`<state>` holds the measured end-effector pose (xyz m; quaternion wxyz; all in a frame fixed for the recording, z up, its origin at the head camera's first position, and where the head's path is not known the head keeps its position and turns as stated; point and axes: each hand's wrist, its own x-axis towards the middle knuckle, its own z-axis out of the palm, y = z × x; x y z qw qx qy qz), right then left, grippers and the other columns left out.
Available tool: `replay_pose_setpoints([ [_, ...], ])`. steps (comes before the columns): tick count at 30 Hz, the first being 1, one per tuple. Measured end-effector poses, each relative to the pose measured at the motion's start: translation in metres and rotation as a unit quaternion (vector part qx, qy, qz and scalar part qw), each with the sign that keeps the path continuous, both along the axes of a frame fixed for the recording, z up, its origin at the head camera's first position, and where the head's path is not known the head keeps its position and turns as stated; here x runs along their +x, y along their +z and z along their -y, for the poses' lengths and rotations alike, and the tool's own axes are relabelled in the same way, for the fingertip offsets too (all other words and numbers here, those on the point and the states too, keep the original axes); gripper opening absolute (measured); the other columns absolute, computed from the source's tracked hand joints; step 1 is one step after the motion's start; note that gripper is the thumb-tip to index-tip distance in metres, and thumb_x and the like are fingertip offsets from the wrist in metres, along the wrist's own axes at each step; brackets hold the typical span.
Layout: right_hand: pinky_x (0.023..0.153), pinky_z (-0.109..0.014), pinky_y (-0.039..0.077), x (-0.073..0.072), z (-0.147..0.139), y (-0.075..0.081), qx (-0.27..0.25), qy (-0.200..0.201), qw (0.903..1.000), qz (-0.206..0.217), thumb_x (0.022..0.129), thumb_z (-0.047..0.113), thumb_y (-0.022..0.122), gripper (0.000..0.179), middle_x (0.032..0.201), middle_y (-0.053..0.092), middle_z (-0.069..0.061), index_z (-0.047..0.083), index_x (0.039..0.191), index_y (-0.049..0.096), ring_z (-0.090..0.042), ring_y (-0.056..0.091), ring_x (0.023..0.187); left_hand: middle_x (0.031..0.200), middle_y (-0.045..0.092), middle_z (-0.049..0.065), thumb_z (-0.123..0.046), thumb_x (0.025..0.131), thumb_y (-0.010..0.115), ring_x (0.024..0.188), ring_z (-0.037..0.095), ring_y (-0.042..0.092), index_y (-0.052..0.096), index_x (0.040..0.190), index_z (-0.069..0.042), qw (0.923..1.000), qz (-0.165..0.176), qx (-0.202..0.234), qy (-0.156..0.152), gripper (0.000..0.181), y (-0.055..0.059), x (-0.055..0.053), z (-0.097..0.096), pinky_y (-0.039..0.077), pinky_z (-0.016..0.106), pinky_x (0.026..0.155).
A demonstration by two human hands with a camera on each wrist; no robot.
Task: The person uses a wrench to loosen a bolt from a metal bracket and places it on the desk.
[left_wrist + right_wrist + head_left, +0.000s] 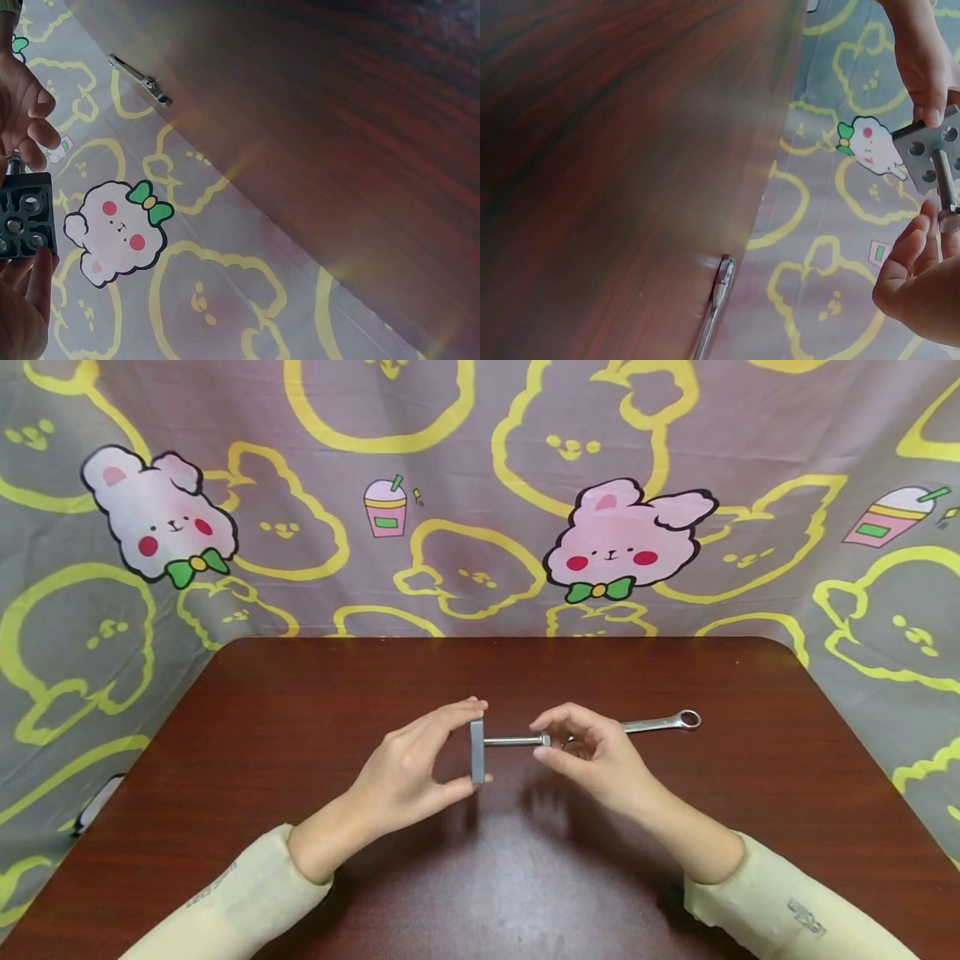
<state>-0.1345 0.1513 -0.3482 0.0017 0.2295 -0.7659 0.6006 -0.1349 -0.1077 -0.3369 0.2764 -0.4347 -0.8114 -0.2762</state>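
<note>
My left hand (408, 768) holds a grey square plate (477, 752) upright by its edges, thumb below and fingers above. Holes in the plate (30, 202) show in the left wrist view. A silver bolt (513, 741) sticks out sideways from the plate's middle, its head to the right. Around the bolt head, my right hand (611, 760) has its fingers loosely bent and parted; no firm pinch shows, and whether a fingertip touches the head is unclear. In the right wrist view the bolt (944, 176) stands out from the plate's face, above the right fingers.
A metal wrench (660, 724) lies on the brown table (300, 693) behind the right hand, ring end to the right; the hand partly hides it. A patterned cloth (480, 527) hangs behind the table and at its sides.
</note>
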Motion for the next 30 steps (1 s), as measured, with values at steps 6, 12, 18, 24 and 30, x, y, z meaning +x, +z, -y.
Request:
replay_pose_setpoints([
  [6,0.062,-0.025,0.055,-0.0002,-0.0031,-0.0004,-0.027,0.021,0.9980,0.053,0.098,0.007,0.059,0.019,0.081,0.064,0.000,-0.005,0.111,0.062,-0.012,0.064,0.070,0.133,0.064,0.010,-0.018,0.068,0.089,0.123,0.025,0.063,0.054,0.128,-0.001,1.0000,-0.005,-0.003,0.004,0.072,-0.0016,0.0012,-0.0003,0.053,0.035,0.101],
  [12,0.061,-0.024,0.054,-0.0009,0.0014,0.0005,-0.043,0.008,0.9984,0.036,0.098,0.005,0.059,0.014,0.080,0.066,0.002,-0.004,0.107,0.064,-0.010,0.064,0.070,0.132,0.064,0.011,-0.019,0.069,0.089,0.122,0.025,0.063,0.053,0.128,-0.001,0.9999,-0.010,-0.001,0.010,0.072,-0.0005,0.0015,-0.0001,0.054,0.035,0.099],
  [18,0.063,-0.023,0.052,0.0007,0.0055,-0.0005,-0.017,-0.031,0.9989,-0.032,0.087,-0.004,0.069,0.020,0.089,0.066,0.013,0.001,0.106,0.066,-0.005,0.057,0.079,0.132,0.064,0.011,-0.017,0.068,0.089,0.121,0.025,0.064,0.053,0.131,-0.001,0.9998,-0.005,0.006,0.020,0.075,-0.0001,0.0007,0.0008,0.055,0.036,0.097],
  [24,0.066,-0.022,0.054,0.0001,0.0031,-0.0020,-0.009,-0.030,0.9990,-0.031,0.085,-0.005,0.071,0.024,0.095,0.066,0.014,0.000,0.107,0.066,-0.006,0.058,0.081,0.133,0.064,0.010,-0.018,0.069,0.089,0.122,0.024,0.064,0.053,0.132,-0.002,0.9998,-0.001,0.001,0.021,0.075,-0.0010,0.0006,0.0005,0.055,0.036,0.098],
  [30,0.068,-0.023,0.053,-0.0002,-0.0010,-0.0034,-0.011,-0.017,0.9996,0.020,0.094,0.006,0.064,0.016,0.095,0.068,0.008,0.003,0.109,0.067,-0.006,0.061,0.082,0.132,0.064,0.010,-0.018,0.068,0.089,0.122,0.025,0.063,0.054,0.130,0.000,0.9999,-0.002,-0.003,0.016,0.073,-0.0034,0.0008,-0.0011,0.055,0.036,0.098],
])
